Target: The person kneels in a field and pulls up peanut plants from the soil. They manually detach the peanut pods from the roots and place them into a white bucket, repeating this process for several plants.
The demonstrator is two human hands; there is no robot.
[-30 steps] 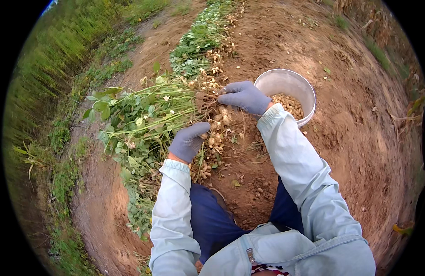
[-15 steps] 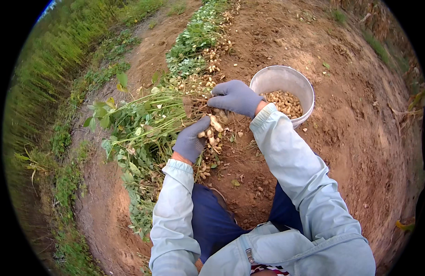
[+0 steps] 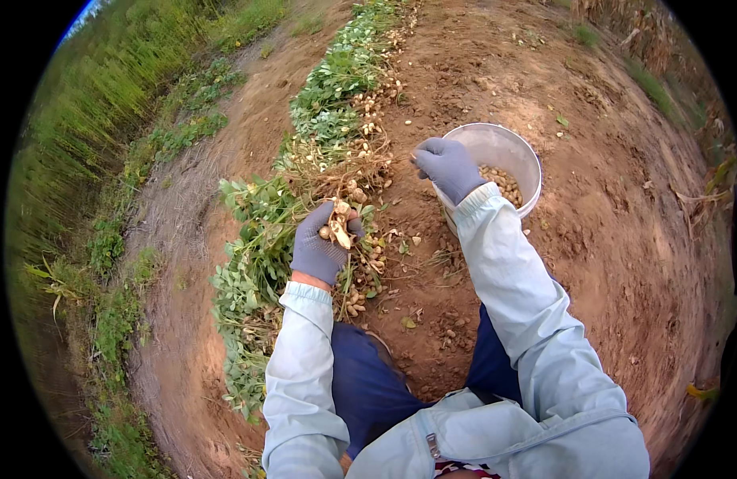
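Observation:
My left hand (image 3: 319, 249), in a grey glove, is closed round several peanuts (image 3: 339, 221) in their shells, which stick out past the thumb. Beneath and beyond it lie pulled peanut plants (image 3: 260, 227) with green leaves, and tangled roots (image 3: 348, 177). My right hand (image 3: 450, 166), also gloved in grey, is held with fingertips pinched together just left of the white bucket's (image 3: 530, 156) rim, partly covering it. Whatever is between those fingertips is too small to make out. Inside the bucket, a heap of peanuts (image 3: 502, 184) shows behind the wrist.
A row of uprooted peanut plants (image 3: 336, 84) stretches away up the field, pods along its right side. Loose peanuts (image 3: 355, 302) lie by my left knee. Brown soil (image 3: 616, 231) spreads to the right; tall green weeds (image 3: 89, 144) stand on the left.
My right hand has moved right, from the roots to the bucket's edge. The bunch of plants no longer lies stretched across my left hand; that hand has shifted slightly left, gripping peanuts.

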